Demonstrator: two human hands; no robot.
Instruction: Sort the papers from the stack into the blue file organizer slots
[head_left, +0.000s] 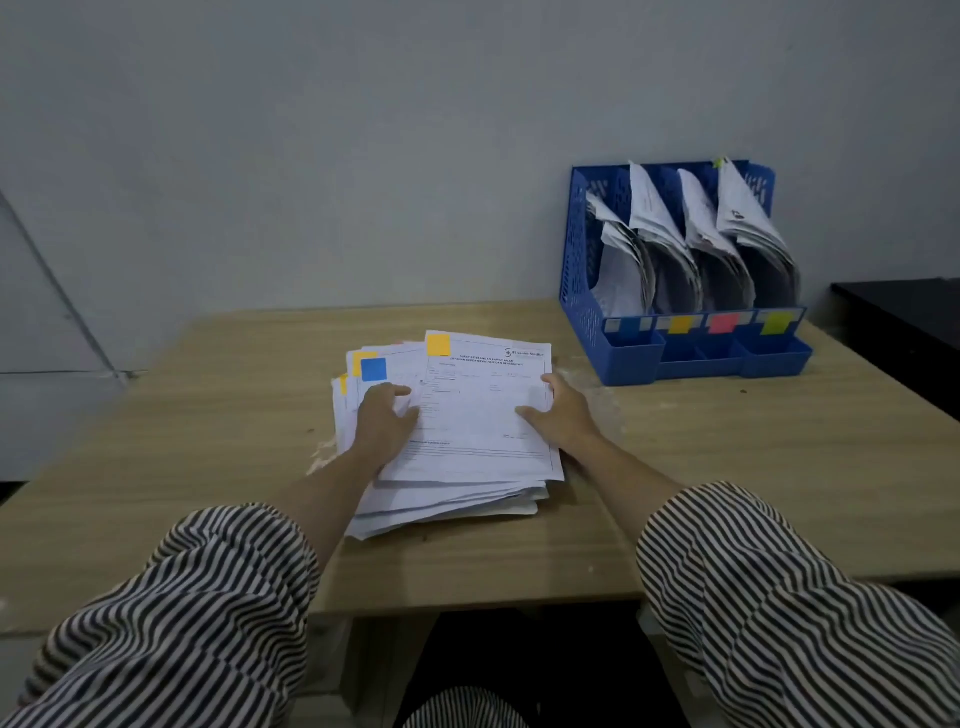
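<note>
White paper stack, long axis running away from you, lies under your flat left hand and right hand gripping the top sheet's edge, blue plastic file organizer far right.

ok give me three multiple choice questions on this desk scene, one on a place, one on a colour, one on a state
1. Where does the blue file organizer stand on the table?
A. near left corner
B. far right, by the wall
C. centre, under the papers

2. What colour is the sticky tag on the top sheet of the paper stack?
A. orange-yellow
B. pink
C. green

3. What state are the organizer's slots in?
A. all bare
B. only one holds papers
C. all four hold papers

Answers:
1. B, the organizer sits at the far right edge of the table against the grey wall.
2. A, an orange-yellow square sits at the top left corner of the top sheet, which the left hand and right hand are touching.
3. C, curled sheets stand in each of the four slots.
</note>
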